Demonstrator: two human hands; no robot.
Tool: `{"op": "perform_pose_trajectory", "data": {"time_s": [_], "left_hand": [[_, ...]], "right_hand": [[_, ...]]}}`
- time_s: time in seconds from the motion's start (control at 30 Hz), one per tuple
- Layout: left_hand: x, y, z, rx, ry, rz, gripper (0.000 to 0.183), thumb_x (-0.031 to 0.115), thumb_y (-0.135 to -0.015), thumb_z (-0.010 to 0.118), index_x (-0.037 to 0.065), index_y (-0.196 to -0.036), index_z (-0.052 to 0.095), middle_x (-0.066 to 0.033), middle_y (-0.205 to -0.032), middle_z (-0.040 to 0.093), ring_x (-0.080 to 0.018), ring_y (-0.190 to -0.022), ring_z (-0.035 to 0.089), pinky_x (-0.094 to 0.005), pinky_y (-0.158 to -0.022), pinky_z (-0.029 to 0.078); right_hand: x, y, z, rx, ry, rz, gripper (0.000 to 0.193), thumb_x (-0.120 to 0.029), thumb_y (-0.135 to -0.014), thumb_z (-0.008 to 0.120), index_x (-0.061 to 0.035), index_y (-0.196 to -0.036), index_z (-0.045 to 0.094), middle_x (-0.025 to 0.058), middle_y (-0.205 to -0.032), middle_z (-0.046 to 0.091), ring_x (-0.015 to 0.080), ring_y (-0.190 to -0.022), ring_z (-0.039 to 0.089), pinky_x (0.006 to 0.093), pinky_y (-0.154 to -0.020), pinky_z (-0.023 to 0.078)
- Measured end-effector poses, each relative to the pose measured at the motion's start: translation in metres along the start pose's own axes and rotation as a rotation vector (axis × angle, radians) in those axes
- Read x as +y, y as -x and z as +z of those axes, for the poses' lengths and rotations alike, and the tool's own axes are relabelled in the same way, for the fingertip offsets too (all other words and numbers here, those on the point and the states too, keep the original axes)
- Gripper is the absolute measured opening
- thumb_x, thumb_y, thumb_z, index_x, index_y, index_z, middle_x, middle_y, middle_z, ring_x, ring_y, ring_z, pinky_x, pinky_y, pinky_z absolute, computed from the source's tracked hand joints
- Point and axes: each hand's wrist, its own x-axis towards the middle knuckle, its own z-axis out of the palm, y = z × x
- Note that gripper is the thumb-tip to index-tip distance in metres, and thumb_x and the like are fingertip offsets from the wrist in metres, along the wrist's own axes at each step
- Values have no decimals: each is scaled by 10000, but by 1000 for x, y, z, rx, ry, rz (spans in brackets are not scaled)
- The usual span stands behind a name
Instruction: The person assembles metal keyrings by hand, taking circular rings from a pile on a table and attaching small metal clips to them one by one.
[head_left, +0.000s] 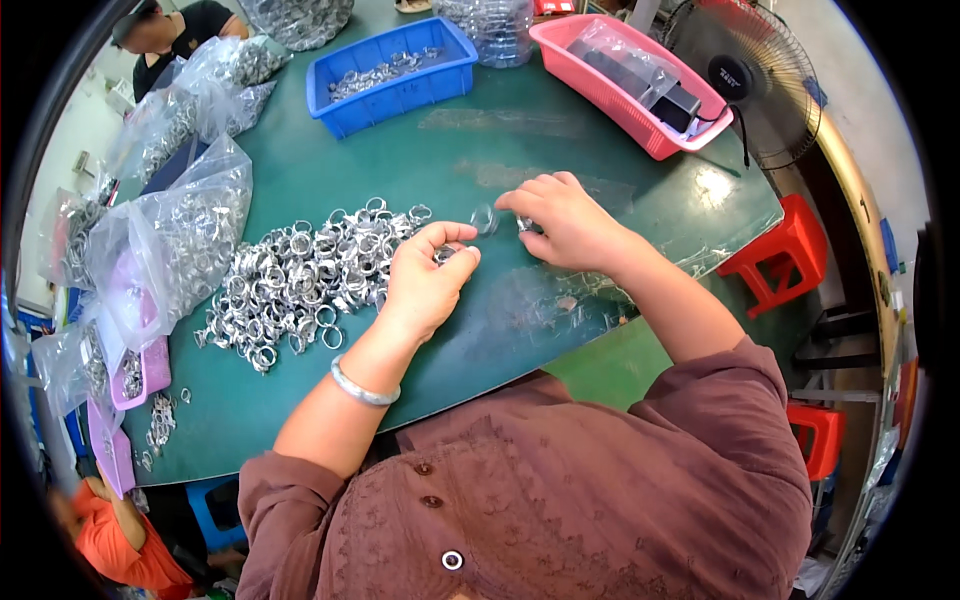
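Note:
A heap of silvery metal rings [300, 285] lies on the green table to the left of my hands. At the heap's right edge, my left hand [425, 280] is closed, a metal ring [444, 254] pinched between thumb and forefinger. My right hand [575, 225] is bent over the table to its right, with another small metal piece [524, 223] at its fingertips, mostly hidden by the fingers. Between the two hands shows a ring blurred by motion [484, 219], touching neither hand as far as I can see.
Farther back stand a blue bin [400, 105] with metal pieces and a pink basket [665, 135] beside a fan [745, 80]. Clear bags of metal parts [205, 215] and purple baskets [155, 368] line the left side. Co-workers sit at far left; red stools [785, 255] stand right.

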Motion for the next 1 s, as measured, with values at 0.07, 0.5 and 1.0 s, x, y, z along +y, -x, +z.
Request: {"op": "perform_pose_trajectory", "data": {"time_s": [0.07, 0.5, 1.0], "left_hand": [[-3, -1, -2, 27, -125, 78, 231, 88, -788, 597, 25, -1010, 583, 24, -711, 544, -39, -586, 493, -172, -460, 379], [17, 14, -23, -64, 215, -116, 89, 118, -820, 597, 65, -891, 599, 2, -703, 559, -88, -618, 531, -196, -484, 391], [16, 16, -42, -46, 445, -99, 133, 141, -872, 520, 54, -958, 573, -23, -753, 565, -104, -641, 547, -193, -475, 410]], "right_hand": [[5, -3, -11, 202, -78, 62, 294, -80, -677, 610, -65, -968, 569, 87, -907, 564, 275, -921, 519, 378, -845, 358], [16, -66, 5, -135, -1059, 557, 164, -66, -747, 592, -10, -890, 537, 21, -782, 533, 96, -652, 506, 237, -512, 411], [-3, -71, 18, -71, -511, 137, 303, -58, -709, 677, -39, -1002, 603, 59, -822, 592, 127, -651, 523, 281, -606, 446]]}}
